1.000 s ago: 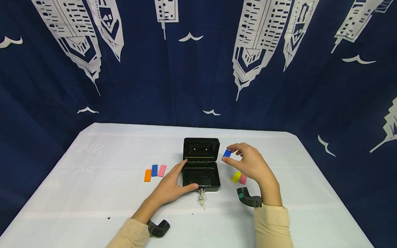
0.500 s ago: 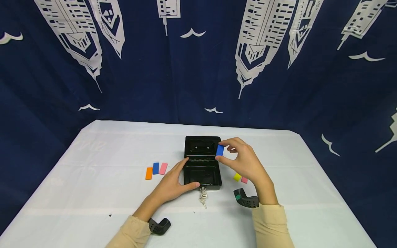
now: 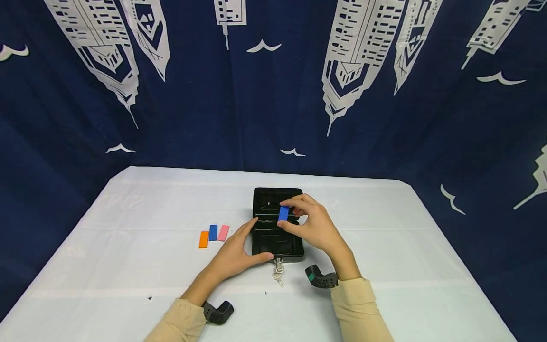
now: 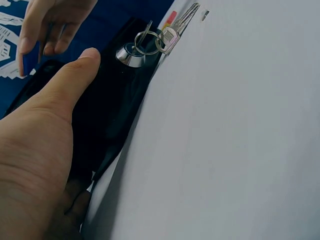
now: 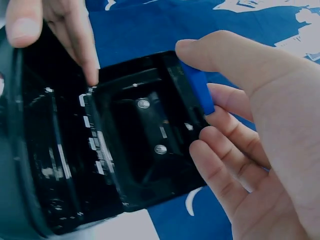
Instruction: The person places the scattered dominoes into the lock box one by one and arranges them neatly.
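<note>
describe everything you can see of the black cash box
The black cash box looks like glossy metal. It sits on the white table, lid hinged open at the back, two studs inside the lid. A silver lock with keys is at the front. The left hand rests against its left side, thumb at the front rim.

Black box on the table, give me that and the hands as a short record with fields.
Container: black box, lid open
Keys: keys on a ring at the front lock
Left hand: touches the box's left and front edges
Right hand: pinches a blue block
Left of box: orange block, second blue block, pink block
</note>
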`<control>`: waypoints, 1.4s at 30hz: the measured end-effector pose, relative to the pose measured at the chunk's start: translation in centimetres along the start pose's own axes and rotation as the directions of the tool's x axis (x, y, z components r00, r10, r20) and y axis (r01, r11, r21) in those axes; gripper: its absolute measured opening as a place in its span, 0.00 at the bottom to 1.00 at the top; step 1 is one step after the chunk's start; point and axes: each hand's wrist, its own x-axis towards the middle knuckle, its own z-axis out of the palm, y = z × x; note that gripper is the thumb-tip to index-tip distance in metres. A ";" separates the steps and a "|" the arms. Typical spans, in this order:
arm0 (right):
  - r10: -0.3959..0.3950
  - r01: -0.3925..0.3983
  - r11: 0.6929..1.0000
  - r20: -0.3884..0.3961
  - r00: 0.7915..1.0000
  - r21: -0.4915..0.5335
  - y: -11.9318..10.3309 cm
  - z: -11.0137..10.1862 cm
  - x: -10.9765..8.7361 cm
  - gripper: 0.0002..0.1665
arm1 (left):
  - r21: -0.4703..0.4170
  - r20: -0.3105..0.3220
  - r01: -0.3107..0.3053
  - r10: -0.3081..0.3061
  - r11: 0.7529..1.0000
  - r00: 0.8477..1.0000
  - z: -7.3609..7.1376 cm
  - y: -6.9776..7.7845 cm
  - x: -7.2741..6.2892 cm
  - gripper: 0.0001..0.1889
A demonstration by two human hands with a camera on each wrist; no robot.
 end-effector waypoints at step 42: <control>0.027 -0.004 0.995 0.233 0.972 -0.097 0.5 7.2 -0.1 0.26 | 0.013 0.003 -0.083 0.083 0.996 0.997 -0.2 -0.6 -0.1 0.58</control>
